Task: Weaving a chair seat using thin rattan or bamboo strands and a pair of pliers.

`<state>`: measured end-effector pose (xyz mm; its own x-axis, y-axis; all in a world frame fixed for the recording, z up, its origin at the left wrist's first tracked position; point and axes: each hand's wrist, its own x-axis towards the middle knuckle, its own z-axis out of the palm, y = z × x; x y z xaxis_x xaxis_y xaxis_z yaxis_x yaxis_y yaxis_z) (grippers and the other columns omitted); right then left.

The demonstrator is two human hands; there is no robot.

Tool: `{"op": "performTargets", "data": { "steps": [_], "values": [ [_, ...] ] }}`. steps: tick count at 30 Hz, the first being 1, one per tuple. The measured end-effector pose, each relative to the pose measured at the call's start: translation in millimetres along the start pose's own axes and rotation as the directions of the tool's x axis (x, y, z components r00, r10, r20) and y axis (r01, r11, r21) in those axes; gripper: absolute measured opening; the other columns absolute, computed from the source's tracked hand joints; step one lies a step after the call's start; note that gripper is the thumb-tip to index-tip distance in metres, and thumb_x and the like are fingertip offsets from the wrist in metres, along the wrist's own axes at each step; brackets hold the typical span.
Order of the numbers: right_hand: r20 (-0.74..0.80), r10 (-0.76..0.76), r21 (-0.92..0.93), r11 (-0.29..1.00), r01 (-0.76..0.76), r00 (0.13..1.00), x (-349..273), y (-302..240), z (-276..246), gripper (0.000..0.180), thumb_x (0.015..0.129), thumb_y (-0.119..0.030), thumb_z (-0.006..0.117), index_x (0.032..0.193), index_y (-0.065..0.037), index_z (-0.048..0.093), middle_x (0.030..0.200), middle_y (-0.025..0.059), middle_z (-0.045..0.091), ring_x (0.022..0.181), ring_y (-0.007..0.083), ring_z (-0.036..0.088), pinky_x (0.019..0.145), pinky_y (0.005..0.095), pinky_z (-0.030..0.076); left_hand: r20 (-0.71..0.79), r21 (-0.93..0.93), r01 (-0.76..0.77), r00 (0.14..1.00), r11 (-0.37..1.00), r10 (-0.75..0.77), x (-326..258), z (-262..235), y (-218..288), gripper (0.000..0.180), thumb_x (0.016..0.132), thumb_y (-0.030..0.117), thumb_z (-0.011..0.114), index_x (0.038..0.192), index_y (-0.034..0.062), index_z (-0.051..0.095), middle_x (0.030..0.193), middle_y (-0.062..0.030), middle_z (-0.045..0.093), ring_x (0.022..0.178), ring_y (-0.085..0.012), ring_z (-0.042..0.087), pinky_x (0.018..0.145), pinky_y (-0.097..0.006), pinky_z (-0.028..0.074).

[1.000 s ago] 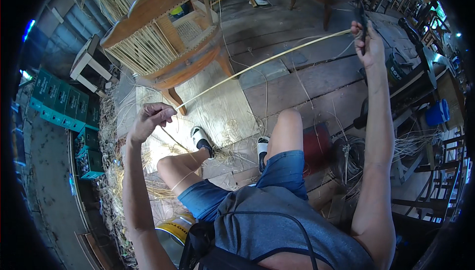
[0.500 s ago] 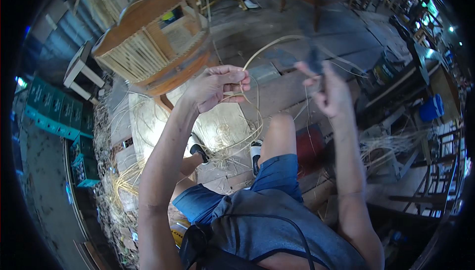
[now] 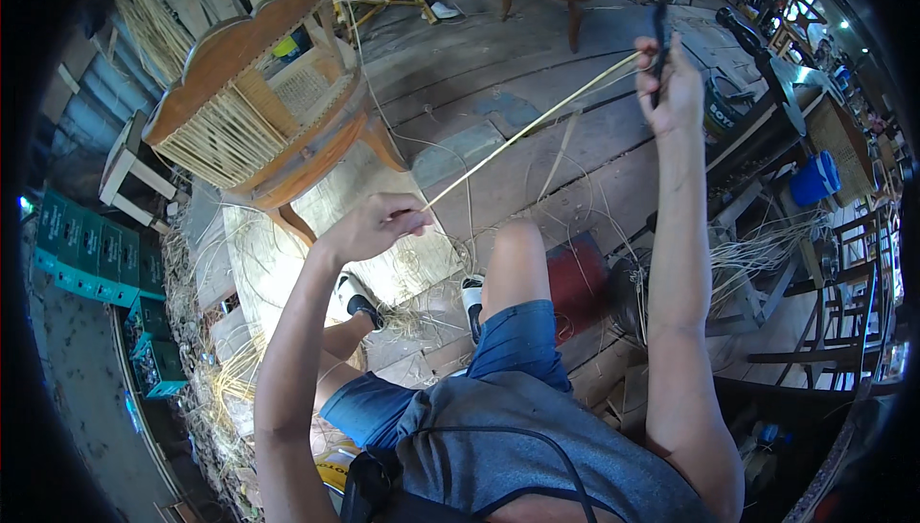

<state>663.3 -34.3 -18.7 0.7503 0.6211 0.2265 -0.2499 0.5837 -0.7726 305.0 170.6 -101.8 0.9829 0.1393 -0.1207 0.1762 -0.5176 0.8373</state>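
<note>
A pale cane strip runs taut and slanting between my two hands, rising toward the right. My left hand pinches its lower end, with thumb and fingers closed above my left leg. Raised at the far right, my right hand is closed round a slim dark knife-like tool that points upward. The upper end of the strip meets the fingers of that hand, close to the tool. Whether those fingers grip the strip or only guide it cannot be told. Thin loose strands hang below the strip.
A wooden chair with cane weaving stands at the left, beside a pale board on the plank floor. Cane shavings lie round my feet. Green crates stack at far left. A red object, blue bucket and furniture frames stand right.
My right hand has moved up and away to the right with the dark tool. The cane, looped before, is now straight and taut. My left hand has turned over and dropped slightly.
</note>
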Motion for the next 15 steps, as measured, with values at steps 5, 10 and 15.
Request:
{"op": "performTargets", "data": {
  "steps": [5, 10, 15],
  "values": [
    [0.056, -0.072, 0.088, 0.994, 0.067, 0.996, 43, -51, -59, 0.038, 0.102, -0.03, 0.035, 0.1, 0.003, 0.055, 0.094, 0.0139, 0.061, 0.072, 0.018, 0.057, 0.049, 0.0222, 0.041, -0.086, -0.198, 0.12, 0.987, 0.973, -0.139, -27, 0, -60, 0.021, 0.095, 0.019, 0.056, 0.101, 0.0016, 0.067, 0.077, -0.0019, 0.063, 0.073, -0.0087, 0.059, 0.071, -0.025, 0.049],
    [0.066, -0.144, -0.009, 0.989, 0.145, 0.987, 67, -95, -82, 0.034, 0.102, -0.025, 0.035, 0.112, 0.004, 0.049, 0.096, 0.0141, 0.058, 0.074, 0.0175, 0.056, 0.048, 0.0208, 0.042, -0.108, -0.146, 0.095, 0.988, 0.985, -0.111, -28, -2, -76, 0.028, 0.095, 0.028, 0.057, 0.098, 0.0029, 0.069, 0.074, -0.0024, 0.065, 0.069, -0.0086, 0.06, 0.065, -0.024, 0.048],
    [0.122, -0.139, 0.0, 0.99, 0.14, 0.983, 109, -127, -125, 0.035, 0.102, -0.023, 0.031, 0.115, 0.005, 0.047, 0.101, 0.0154, 0.054, 0.079, 0.0191, 0.055, 0.049, 0.0213, 0.041, -0.158, -0.153, -0.006, 0.987, 0.988, -0.018, -34, -13, -57, 0.025, 0.094, 0.025, 0.058, 0.092, 0.002, 0.067, 0.079, -0.0035, 0.065, 0.076, -0.0098, 0.059, 0.071, -0.027, 0.048]
  ]
}}
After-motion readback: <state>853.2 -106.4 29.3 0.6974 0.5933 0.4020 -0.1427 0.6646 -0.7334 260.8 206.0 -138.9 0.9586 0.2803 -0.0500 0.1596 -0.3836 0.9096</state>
